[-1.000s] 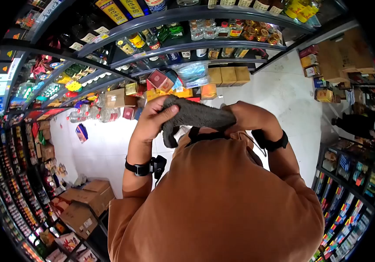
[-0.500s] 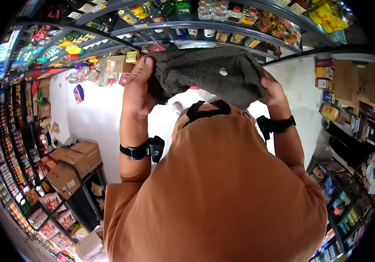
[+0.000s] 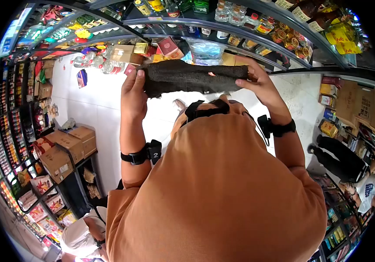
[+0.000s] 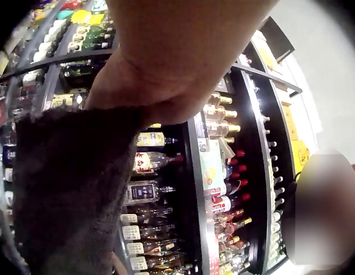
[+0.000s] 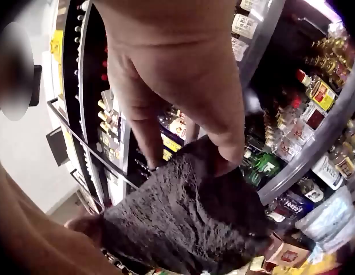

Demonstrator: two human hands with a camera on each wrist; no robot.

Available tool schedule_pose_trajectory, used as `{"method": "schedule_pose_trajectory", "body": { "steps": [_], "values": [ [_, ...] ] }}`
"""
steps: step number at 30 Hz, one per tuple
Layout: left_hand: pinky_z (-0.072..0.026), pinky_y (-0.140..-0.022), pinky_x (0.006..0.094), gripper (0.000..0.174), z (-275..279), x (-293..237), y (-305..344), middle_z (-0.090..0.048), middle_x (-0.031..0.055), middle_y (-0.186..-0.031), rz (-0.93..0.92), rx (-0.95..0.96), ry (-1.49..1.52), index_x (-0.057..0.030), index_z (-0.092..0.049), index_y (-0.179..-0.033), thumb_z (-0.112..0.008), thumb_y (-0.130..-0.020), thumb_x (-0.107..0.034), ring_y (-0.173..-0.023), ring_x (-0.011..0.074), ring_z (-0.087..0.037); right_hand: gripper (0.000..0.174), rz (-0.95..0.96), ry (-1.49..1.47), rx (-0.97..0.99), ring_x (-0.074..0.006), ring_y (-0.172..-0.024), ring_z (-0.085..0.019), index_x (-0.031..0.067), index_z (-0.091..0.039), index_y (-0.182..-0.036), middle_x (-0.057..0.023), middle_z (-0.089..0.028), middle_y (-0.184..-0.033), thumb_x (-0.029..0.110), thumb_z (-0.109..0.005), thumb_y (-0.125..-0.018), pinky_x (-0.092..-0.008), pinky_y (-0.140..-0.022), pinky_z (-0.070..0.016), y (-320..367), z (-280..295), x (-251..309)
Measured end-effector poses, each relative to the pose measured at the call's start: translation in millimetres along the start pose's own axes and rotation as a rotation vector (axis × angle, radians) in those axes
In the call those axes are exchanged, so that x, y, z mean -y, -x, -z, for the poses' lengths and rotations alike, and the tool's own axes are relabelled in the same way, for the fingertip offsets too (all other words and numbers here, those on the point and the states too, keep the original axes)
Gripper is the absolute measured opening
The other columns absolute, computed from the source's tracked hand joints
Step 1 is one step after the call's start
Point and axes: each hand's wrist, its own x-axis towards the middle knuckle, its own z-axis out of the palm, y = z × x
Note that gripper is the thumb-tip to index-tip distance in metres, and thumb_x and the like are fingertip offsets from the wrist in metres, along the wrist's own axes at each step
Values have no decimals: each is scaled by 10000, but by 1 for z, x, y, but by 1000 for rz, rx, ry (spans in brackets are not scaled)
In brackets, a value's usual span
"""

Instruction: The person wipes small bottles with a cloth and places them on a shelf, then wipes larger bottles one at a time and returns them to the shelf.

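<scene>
A dark grey cloth (image 3: 187, 77), fuzzy like a towel, stretches between both hands in front of the chest, folded into a long strip with a small pale spot on it. My left hand (image 3: 134, 94) pinches its left end, thumb on the near side. At the other end my right hand (image 3: 261, 87) grips it between thumb and fingers. In the left wrist view the cloth (image 4: 74, 183) hangs below the hand and hides most of the fingers. The right wrist view shows the cloth's textured face (image 5: 183, 217) under the thumb and fingers.
Shelves of bottles (image 3: 235, 17) rise just ahead. Small boxes (image 3: 170, 47) and a plastic-wrapped pack (image 3: 207, 52) sit at their foot. Cardboard boxes (image 3: 69, 146) are stacked at left. One person (image 3: 366, 183) is at far right, another (image 3: 82, 236) at lower left.
The cloth went from bunched up to spread wide between the hands, then to a narrower, flatter strip. Both hands moved up and forward from the body, and the right hand moved outward.
</scene>
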Motion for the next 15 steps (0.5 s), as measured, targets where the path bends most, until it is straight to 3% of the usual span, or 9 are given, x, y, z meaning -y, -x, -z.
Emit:
{"method": "schedule_pose_trajectory", "body": {
  "steps": [3, 4, 5, 6, 8, 11, 13, 14, 15],
  "values": [
    [-554, -755, 340, 255, 20, 5, -6, -635, 114, -1038, -33, -80, -85, -17, -487, -1200, -527, -970, -120, -897, 202, -643, 497, 84, 302, 74, -174, -1047, -569, 89, -545, -1253, -68, -560, -1204, 11, -701, -787, -309, -912, -456, -4, -13, 0],
    [-549, -766, 332, 305, 26, 9, -8, -633, 126, -1034, -61, -87, -174, -35, -443, -1222, -556, -941, -64, -900, 199, -637, 362, 137, 595, -2, -259, -1012, -582, 48, -597, -1127, -110, -567, -1140, 42, -711, -783, -331, -888, -457, -2, -23, 12],
    [-543, -777, 323, 384, 32, 10, -9, -630, 138, -1029, -89, -94, -264, -54, -399, -1244, -585, -911, -8, -904, 196, -631, 362, 138, 597, -4, -259, -1012, -582, 48, -597, -1127, -110, -567, -1140, 42, -711, -783, -331, -888, -457, -4, -27, 12],
    [-529, -818, 315, 563, 33, 8, -8, -625, 163, -1044, -109, 14, -296, -97, -301, -1305, -606, -863, 73, -965, 201, -617, 320, 53, 699, -25, -297, -1015, -570, 34, -608, -1072, -127, -560, -1121, 57, -725, -774, -341, -883, -453, -6, -31, 12],
    [-523, -835, 303, 496, 42, 7, -9, -624, 137, -1063, -179, 217, -540, -62, -439, -1265, -649, -833, 60, -989, 184, -606, 283, -23, 804, -48, -334, -1017, -558, 19, -618, -1016, -145, -553, -1103, 71, -738, -765, -351, -879, -448, -13, -39, 16],
    [-529, -755, 301, 361, 43, 6, -9, -613, 121, -1003, -396, 172, -964, -15, -616, -1115, -721, -772, 25, -912, 220, -620, 230, 617, 1040, -178, -309, -994, -555, -5, -612, -918, -155, -535, -1140, 122, -743, -778, -381, -839, -445, -18, -49, 32],
    [-522, -700, 323, 292, 48, 3, -12, -582, 148, -1005, -298, 156, -1282, 11, -654, -1015, -758, -742, -10, -863, 277, -620, 219, 565, 911, -92, -290, -1071, -522, -11, -607, -895, -150, -510, -1205, 137, -736, -799, -401, -893, -420, -23, -46, 27],
    [-509, -698, 344, 240, 50, 4, -13, -550, 172, -1079, -364, 144, -1208, 22, -672, -928, -785, -734, -62, -859, 307, -604, 190, 228, 668, -131, -279, -1148, -470, 15, -616, -883, -116, -494, -1244, 156, -729, -822, -392, -949, -388, -24, -46, 27],
    [-505, -763, 348, 264, 56, 3, -16, -520, 166, -1158, -460, 213, -1230, 20, -660, -967, -776, -752, -83, -1021, 308, -553, 166, -104, 413, -165, -267, -1224, -418, 42, -626, -871, -81, -478, -1283, 174, -722, -845, -382, -1005, -356, -23, -48, 28]
  ]
}}
